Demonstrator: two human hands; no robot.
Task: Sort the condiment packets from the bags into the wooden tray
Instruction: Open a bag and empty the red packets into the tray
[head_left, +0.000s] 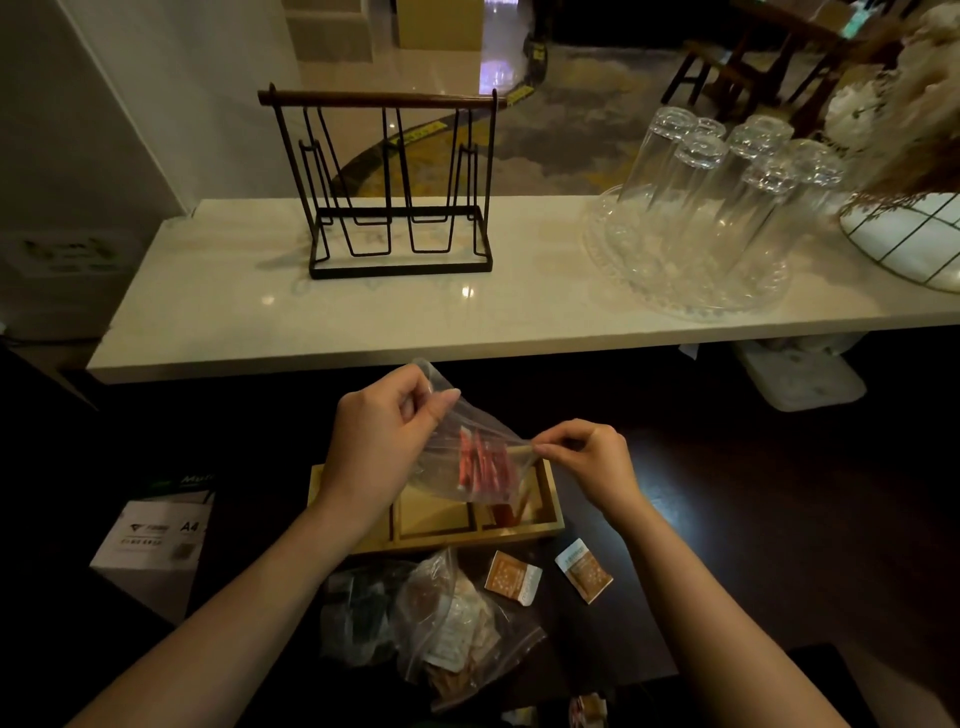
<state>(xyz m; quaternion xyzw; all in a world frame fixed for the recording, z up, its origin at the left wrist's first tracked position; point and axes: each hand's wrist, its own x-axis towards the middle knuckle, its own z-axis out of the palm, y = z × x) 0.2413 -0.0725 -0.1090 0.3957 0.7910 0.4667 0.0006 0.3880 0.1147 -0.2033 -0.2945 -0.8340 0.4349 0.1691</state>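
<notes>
Head view | left hand (387, 423) and right hand (589, 460) each pinch a rim of the clear bag (457, 457), red packets (480, 465) inside, above the wooden tray (550, 519) | film looks thin, slippery, limp; grip the rim edges

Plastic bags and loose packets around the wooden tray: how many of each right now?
Clear plastic bag of red packets, held over the tray by both hands: 1
Clear plastic bags lying in front of the tray, one dark-filled, one tan-filled: 2
Loose orange-and-white packets: 2
Total: 5
</notes>
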